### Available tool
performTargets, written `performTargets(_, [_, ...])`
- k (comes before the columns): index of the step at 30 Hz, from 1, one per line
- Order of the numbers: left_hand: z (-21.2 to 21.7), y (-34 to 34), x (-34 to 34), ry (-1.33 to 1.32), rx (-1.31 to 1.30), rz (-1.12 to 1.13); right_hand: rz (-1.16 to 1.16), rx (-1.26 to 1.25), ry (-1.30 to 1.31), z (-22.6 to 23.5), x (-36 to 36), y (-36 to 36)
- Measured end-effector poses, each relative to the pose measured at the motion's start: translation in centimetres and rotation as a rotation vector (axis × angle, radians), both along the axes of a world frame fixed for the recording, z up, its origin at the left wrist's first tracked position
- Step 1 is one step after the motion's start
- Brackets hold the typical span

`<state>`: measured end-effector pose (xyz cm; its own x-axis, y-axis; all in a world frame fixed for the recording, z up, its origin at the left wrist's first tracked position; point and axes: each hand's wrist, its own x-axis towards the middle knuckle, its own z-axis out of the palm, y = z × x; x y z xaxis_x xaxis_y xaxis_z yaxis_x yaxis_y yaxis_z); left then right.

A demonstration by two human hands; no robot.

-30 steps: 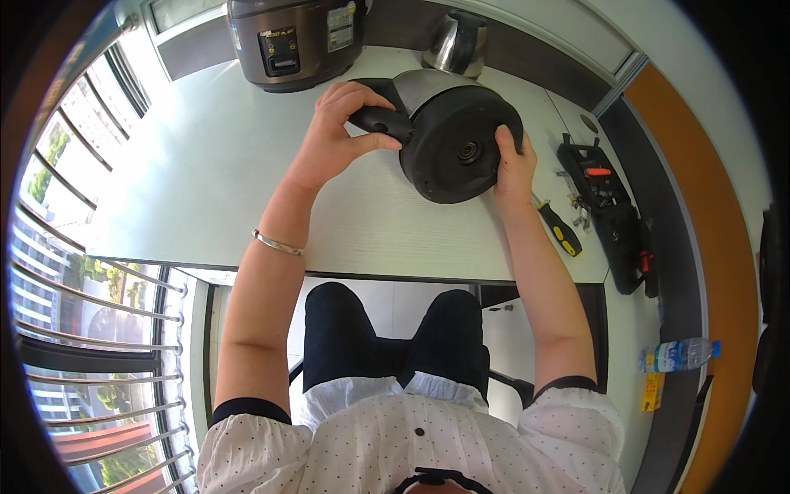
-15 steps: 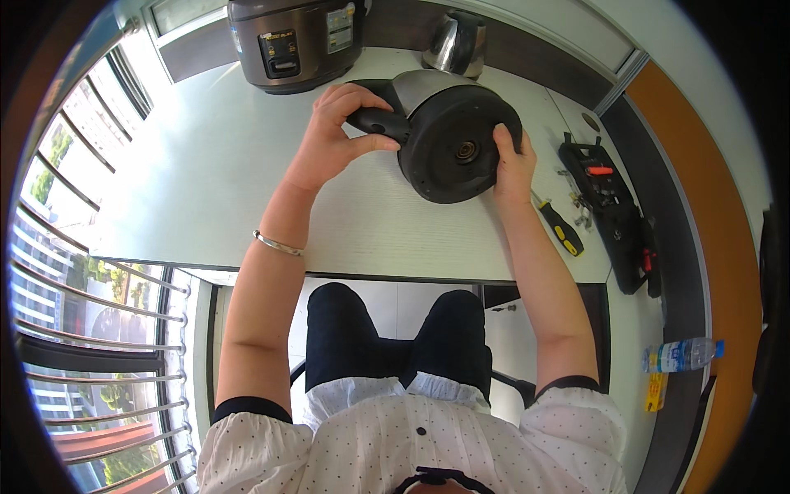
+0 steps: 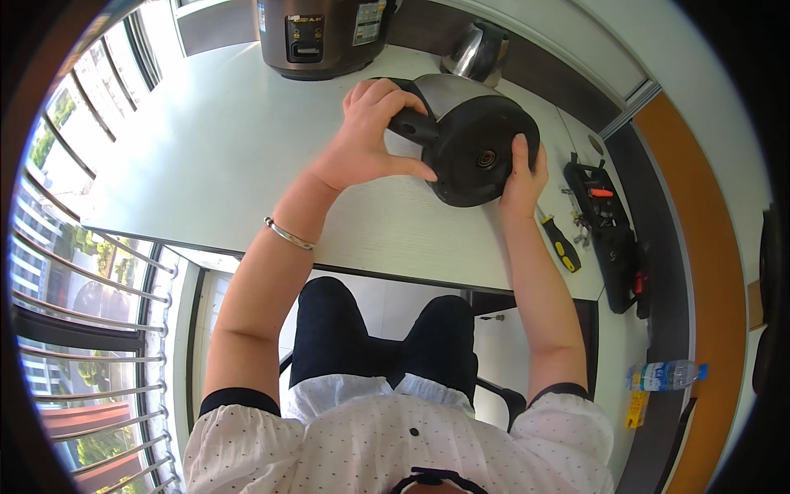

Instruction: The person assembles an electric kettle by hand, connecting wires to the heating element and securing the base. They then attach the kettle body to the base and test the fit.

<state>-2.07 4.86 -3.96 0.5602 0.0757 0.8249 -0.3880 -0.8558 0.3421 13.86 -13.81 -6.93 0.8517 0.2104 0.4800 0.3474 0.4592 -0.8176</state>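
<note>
An electric kettle (image 3: 467, 183) with a steel body and black base is tipped over above the white table, its underside turned toward me. A round coil-like connector shows in the base. My left hand (image 3: 362, 142) is closed round the black handle (image 3: 414, 125), its thumb reaching down to the base's lower left rim. On the other side, my right hand (image 3: 523, 183) grips the base's right edge, thumb on the underside and the other fingers mostly hidden behind. A black and yellow screwdriver (image 3: 561, 245) lies beside my right wrist.
Far left on the table (image 3: 206, 165) stands a brown electric cooker (image 3: 329, 58). A second steel vessel with a black part (image 3: 477, 53) is at the back. At right lie an unfolded black tool pouch (image 3: 605, 218), small metal pieces (image 3: 583, 230), a water bottle (image 3: 665, 376) and a yellow box (image 3: 635, 409).
My left thumb has slid lower along the rim of the kettle's base. The whole view has turned slightly; my right hand keeps its grip on the base's edge.
</note>
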Motion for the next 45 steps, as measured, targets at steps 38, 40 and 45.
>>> performTargets(38, [-2.7,-3.7,2.3,0.03,-0.791,-0.049,-0.072,-0.057,-0.101,-0.3,-0.3,0.5])
performTargets(40, [-3.0,-3.3,2.6,0.14,-0.863,-0.038,-0.077,-0.075,-0.109,-0.3,-0.3,0.5])
performTargets(45, [-1.9,-3.6,2.1,0.349,-0.923,-0.347,-0.046,-0.086,-0.128,-0.5,0.0,0.4])
